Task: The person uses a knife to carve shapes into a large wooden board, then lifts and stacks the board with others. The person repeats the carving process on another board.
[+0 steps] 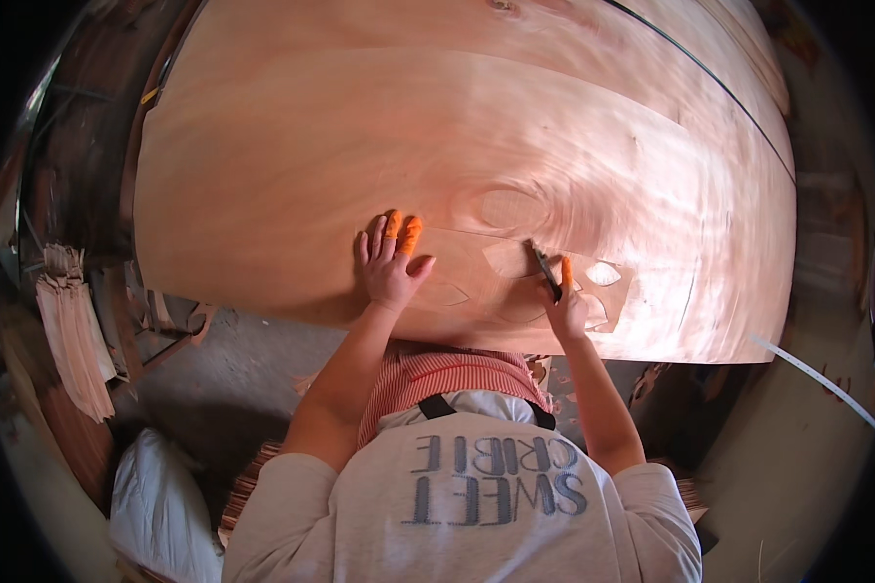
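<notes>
A large, thin sheet of wood veneer [262,175] lies before me, with swirling grain and a knot-like oval [511,208]. My left hand [393,270] is spread flat on it, orange covers on two of its fingers. In my right hand [568,309] is a slim dark knife [546,268], its tip at the veneer just below the oval. One finger of that hand also wears an orange cover. Under and beside the right hand lies a smaller veneer piece [469,267] with several leaf-shaped cut-outs or outlines. Whether the blade touches the wood I cannot tell.
A dark strip [715,73] crosses the sheets at the far right. A white tape-like band [817,379] slants off the right edge. Bundled veneer strips [73,340] hang at the left. Below them sits a pale sack [160,505]. Scraps lie on the grey floor [233,364].
</notes>
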